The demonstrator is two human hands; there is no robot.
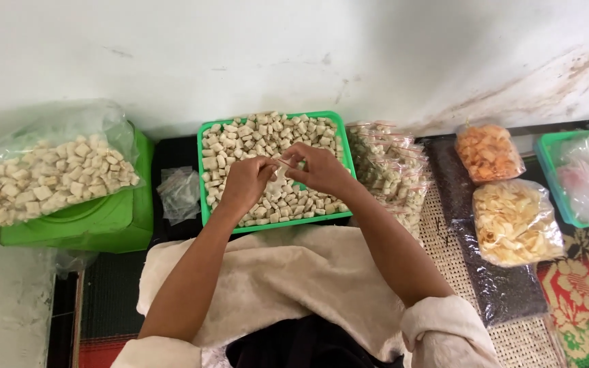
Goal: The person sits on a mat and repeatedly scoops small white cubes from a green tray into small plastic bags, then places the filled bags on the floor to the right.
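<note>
Small clear bag (282,170) pinched between left hand (245,182) and right hand (320,169) over green tray (272,225) of snack pieces. Filled bags (390,167) piled at 3 o'clock; tray mostly full, much left.

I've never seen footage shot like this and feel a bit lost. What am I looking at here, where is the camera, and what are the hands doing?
There is no machine here: a person wears a camera on the head, so the one picture looks down over their own arms. The left hand and right hand meet above a green tray full of small pale snack pieces, pinching a small clear plastic bag between them. To the left, a big clear bag of the same pieces rests on a green stool, with a pile of empty small bags beside the tray. To the right lie filled small packets, a bag of orange chips and a bag of pale yellow chips.
</note>
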